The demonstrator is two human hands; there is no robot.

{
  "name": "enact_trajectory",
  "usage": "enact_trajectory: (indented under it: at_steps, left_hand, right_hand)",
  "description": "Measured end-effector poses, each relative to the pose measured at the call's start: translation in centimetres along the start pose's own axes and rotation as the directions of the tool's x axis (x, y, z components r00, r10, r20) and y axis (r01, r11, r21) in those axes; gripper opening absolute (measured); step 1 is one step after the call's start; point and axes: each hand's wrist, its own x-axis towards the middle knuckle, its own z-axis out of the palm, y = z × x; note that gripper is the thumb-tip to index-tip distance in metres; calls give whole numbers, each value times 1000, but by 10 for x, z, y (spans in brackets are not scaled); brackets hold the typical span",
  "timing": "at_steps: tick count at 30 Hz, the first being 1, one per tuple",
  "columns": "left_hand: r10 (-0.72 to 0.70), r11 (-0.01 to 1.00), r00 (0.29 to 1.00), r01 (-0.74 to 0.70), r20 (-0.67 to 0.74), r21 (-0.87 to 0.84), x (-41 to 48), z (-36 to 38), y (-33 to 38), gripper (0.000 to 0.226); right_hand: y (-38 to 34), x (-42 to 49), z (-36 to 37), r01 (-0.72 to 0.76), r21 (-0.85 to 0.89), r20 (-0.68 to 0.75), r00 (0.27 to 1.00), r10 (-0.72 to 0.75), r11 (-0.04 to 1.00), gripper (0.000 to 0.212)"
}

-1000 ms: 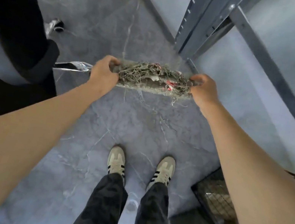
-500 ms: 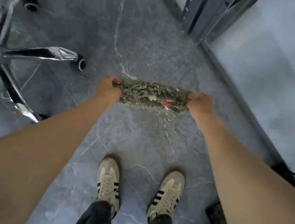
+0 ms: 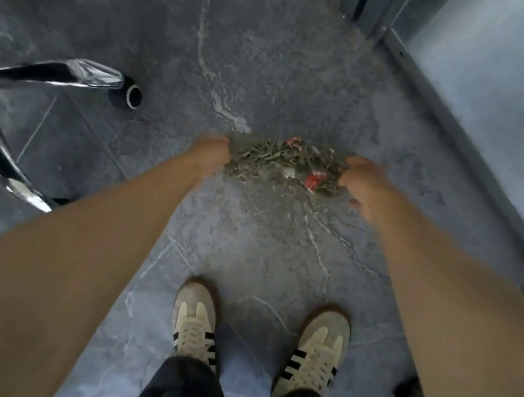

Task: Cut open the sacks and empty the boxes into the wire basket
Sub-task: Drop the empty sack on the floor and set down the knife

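Spanning both hands: frayed sack [image 3: 280, 163], held over the floor [image 3: 276, 62]; left hand [image 3: 210, 155] and right hand [image 3: 365, 186] each curled round one end. Chair base [image 3: 49, 72] at left edge, rack post [image 3: 366, 1] upper right, bare floor between; shoes [image 3: 194, 322] below.

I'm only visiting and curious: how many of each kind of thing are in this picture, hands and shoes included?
crumpled sack: 1
hands: 2, the left hand and the right hand, each gripping one end of the sack
shoes: 2, the left shoe and the right shoe
chair base: 1
Total: 6
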Motion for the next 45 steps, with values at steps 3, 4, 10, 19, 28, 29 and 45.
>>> enact_trajectory:
  at_steps: [3, 4, 10, 19, 28, 29, 45]
  left_hand:
    - [-30, 999, 999, 29, 25, 41, -4, -1, 4, 28]
    - [-46, 998, 999, 45, 21, 42, -8, -3, 6, 33]
    - [117, 989, 993, -119, 32, 91, -46, -17, 46, 26]
    - [375, 868, 925, -376, 67, 325, -175, -69, 125, 31]
    - [591, 726, 801, -578, 92, 371, -337, -146, 189, 28]
    - [601, 720, 793, -589, 93, 366, -353, -155, 192, 28]
    - [843, 433, 529, -770, 92, 468, -597, -308, 239, 31]
  right_hand:
    - [-1, -5, -1, -12, 66, 35, 999, 9, 998, 38]
    - [-2, -8, -2, -14, 59, 36, 999, 11, 998, 41]
    - [-29, -43, -31, 144, 149, -94, 987, -131, 978, 42]
    - [-108, -162, -103, 299, 221, -194, 946, -259, 928, 35]
    - [-201, -332, -158, 441, 113, -235, 883, -407, 891, 36]
    - [-210, -349, -162, 452, 94, -242, 874, -420, 887, 35]
    - [-273, -635, -222, 531, -236, -422, 699, -578, 814, 34]
